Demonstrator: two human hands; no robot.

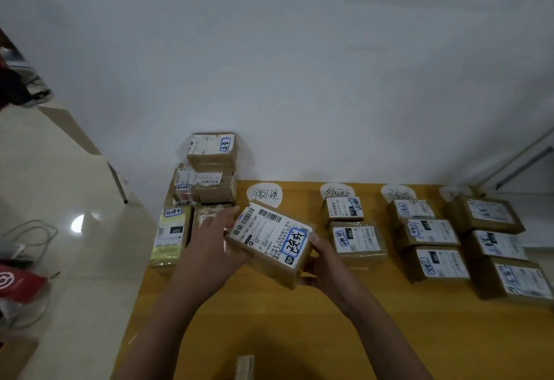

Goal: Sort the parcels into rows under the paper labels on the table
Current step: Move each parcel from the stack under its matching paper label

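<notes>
Held parcel: a brown cardboard box bound in clear tape. A white shipping label covers its top face, printed with two barcodes and bearing handwritten characters inside a blue outline. The parcel is held tilted above the bench, just near of the leftmost paper label, whose near edge it overlaps in view.

Left hand: placed against the parcel's left end, with its fingers curled round the far left corner.

Right hand: the right end of the parcel is gripped, with the thumb laid on the top edge. The remaining fingers pass beneath the box and are hidden, so their spread cannot be told.

Sorted rows: two parcels are lined up under the second label, three under the third label and three under the fourth label.

Unsorted stack: several parcels are piled at the far left corner of the bench, against the wall.

Limits of view: the fourth label is partly covered by the parcel in front of it and its writing cannot be read. The small print on all shipping labels is too blurred to read. A pale object at the near edge is cut off by the frame and cannot be identified.
</notes>
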